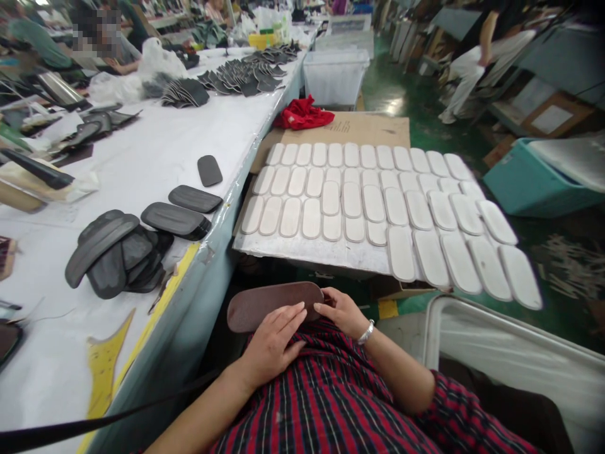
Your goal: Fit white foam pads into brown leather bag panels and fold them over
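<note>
- Two hands are working together in our lap: we are holding one brown insole piece (269,304) flat over the red checked shirt (331,397), just below the edge of the bench (155,157).
- Our left hand (274,343) is lying on top of the brown piece with the fingers stretched out and almost straight, pressing on it and not closing around it.
- Our right hand (343,312), with a silver bracelet (366,332) on the wrist, is curling its fingers around the right end of the same piece and is gripping it.
- On the bench to our left, a pile of dark grey pieces (113,252) is lying near the edge, and three more dark pieces (189,202) are lying apart behind it.
- In front of us, many white pads (373,202) are lying in rows on a white board (293,252), which is resting on cardboard.
- A red cloth (302,113) is lying behind the board.
- A teal bin (529,183) is standing on the floor to the right.
</note>
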`<state>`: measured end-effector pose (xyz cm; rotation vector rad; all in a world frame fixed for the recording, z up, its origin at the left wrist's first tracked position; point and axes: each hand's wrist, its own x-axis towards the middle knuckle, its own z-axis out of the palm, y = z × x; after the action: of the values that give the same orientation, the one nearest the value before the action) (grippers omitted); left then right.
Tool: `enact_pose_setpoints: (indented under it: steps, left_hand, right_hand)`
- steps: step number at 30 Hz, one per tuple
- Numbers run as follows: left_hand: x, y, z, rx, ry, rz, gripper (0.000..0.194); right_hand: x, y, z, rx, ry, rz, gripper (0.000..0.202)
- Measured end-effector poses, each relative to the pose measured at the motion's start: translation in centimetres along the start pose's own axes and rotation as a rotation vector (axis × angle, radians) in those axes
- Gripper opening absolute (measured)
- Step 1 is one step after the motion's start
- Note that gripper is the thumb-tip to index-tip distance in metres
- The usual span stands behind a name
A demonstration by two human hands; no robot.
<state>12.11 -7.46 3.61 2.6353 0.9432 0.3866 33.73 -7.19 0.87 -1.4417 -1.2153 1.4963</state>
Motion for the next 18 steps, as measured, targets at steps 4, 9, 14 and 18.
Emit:
enact_pose_setpoints:
  steps: [4, 9, 14, 18]
  left_hand:
    - [-4.0, -2.7, -0.9, -0.147, 0.446, -0.521, 0.052]
    - [-7.8, -5.3, 0.0, -0.751, 0.559, -1.022, 0.060]
    - [-6.8, -4.7, 1.3, -0.912, 0.476, -0.823, 0.087]
    - [-5.6, -3.9, 1.4, -0.880, 0.515, -0.855, 0.082]
  right_hand:
    - [0.1, 0.7, -0.5, 0.021, -0.086, 0.035, 0.040]
    - [-0.7, 0.4, -0.1, -0.485, 0.159, -0.155, 0.061]
    - [-1.5, -1.1, 1.5, -1.228, 0.027, -0.684, 0.073]
    - [-1.1, -0.8, 3.6, -1.385, -0.016, -0.749, 0.071]
